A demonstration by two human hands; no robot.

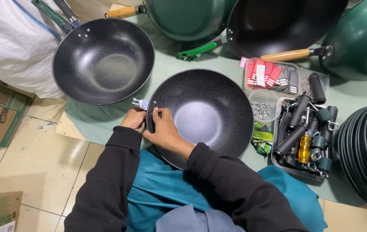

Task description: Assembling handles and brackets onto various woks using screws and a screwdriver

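The fingers of the right hand press on the rim of the round black speckled wok on the person's lap, while the left hand pinches its small silver metal handle bracket, so both should grip firmly to keep it steady.

Black long sleeves on both arms, soft knit-looking fabric, loose folds at elbows, cuffs ending at wrists. Left hand and right hand bare: no gloves, rings, watch or bracelet visible. Teal garment over lap, smooth cloth with broad creases, spreading out to the person's right. Grey-blue fabric piece at bottom centre, folded edge, partly cut off by frame. No markings or print on clothing.
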